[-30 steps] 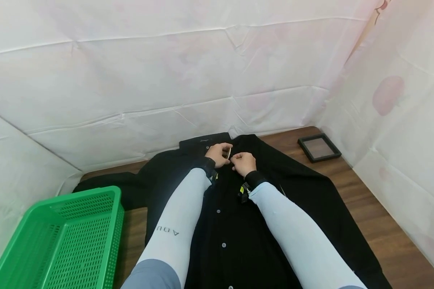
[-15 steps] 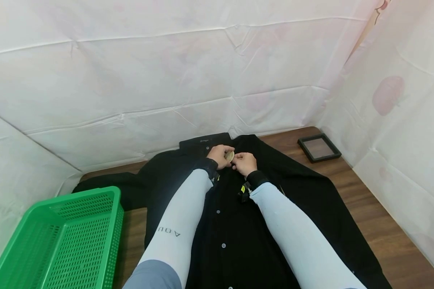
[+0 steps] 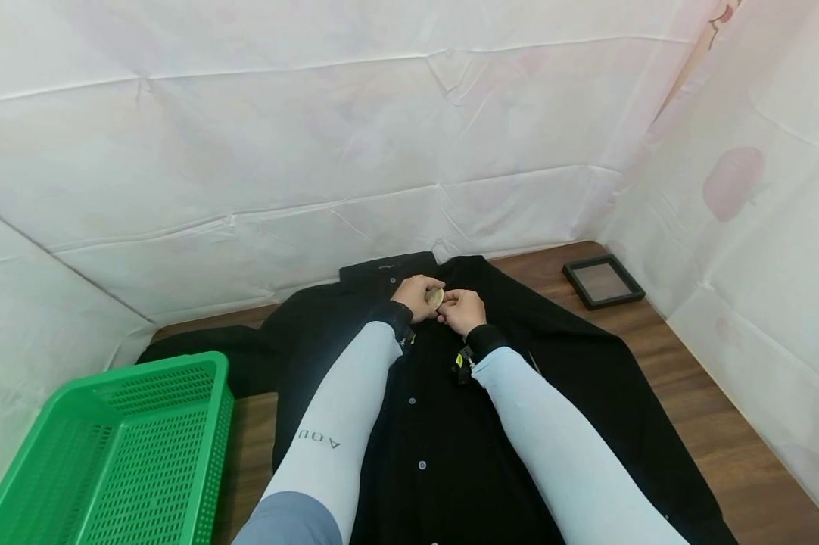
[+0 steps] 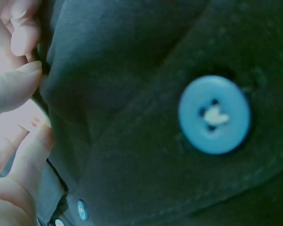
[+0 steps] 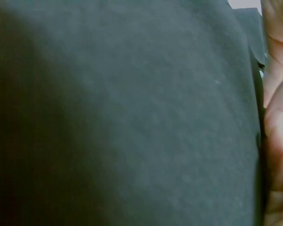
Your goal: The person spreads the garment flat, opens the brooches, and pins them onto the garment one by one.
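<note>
A black button-up shirt [image 3: 443, 424] lies spread on the wooden table, collar toward the back wall. Over its upper front, my left hand [image 3: 413, 296] pinches a small round, pale gold badge [image 3: 434, 298] by its edge. My right hand [image 3: 465, 310] is curled at the badge's right side, thumb and forefinger together on its rim. In the left wrist view, fingers [image 4: 30, 155] meet the badge's bright edge beside the dark cloth, and a shirt button [image 4: 214, 114] shows large. The right wrist view is mostly shirt fabric, with fingers [image 5: 278, 127] along its right edge.
A green plastic basket [image 3: 222, 424] stands at the left, over part of the shirt's sleeve. At the back right, a black-framed square case [image 3: 603, 281] lies on the wooden table [image 3: 730, 424]. White patterned cloth walls [image 3: 314, 136] enclose the back and sides.
The badge, seen edge-on a second ago, has turned so its round face shows. Both hands have stayed close together at the same spot on the shirt.
</note>
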Demonstrator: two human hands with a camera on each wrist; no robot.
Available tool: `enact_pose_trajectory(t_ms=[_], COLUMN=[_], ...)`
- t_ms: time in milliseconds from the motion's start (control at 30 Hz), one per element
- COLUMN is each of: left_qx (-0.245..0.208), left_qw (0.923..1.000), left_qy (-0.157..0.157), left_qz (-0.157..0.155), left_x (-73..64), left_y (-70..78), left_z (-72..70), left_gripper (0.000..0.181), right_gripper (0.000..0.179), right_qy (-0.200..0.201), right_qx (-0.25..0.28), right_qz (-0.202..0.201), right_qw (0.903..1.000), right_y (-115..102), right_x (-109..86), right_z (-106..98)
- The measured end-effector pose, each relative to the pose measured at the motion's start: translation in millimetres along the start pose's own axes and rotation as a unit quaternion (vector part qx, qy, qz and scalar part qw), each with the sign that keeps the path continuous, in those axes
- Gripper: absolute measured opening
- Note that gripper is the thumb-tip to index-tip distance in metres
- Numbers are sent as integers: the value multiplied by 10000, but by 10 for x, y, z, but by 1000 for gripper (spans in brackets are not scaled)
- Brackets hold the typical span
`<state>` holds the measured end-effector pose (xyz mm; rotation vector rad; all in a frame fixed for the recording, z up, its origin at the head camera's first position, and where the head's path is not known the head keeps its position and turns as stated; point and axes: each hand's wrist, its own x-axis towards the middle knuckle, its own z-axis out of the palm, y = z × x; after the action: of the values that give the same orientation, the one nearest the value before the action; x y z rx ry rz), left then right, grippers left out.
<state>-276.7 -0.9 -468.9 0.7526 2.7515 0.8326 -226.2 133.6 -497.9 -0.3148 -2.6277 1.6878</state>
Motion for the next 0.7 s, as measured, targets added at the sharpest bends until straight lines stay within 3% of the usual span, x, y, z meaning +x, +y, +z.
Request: enact_pose_trajectory(t_ms=[200, 700], left_qx=[-21, -30], left_qw=[10000, 10000], left_qy=[18, 8], left_qz=[-39, 95], left_x=[-5, -10], left_y=[12, -13], left_z=[3, -9], left_gripper=[58, 56], right_gripper=[10, 13], right_qy=[224, 322], right_qx=[-540, -911], right_qz=[-171, -508], right_qw=[9981, 9940], right_y=[-26, 61], right_x=[-24, 36], right_z=[3, 96])
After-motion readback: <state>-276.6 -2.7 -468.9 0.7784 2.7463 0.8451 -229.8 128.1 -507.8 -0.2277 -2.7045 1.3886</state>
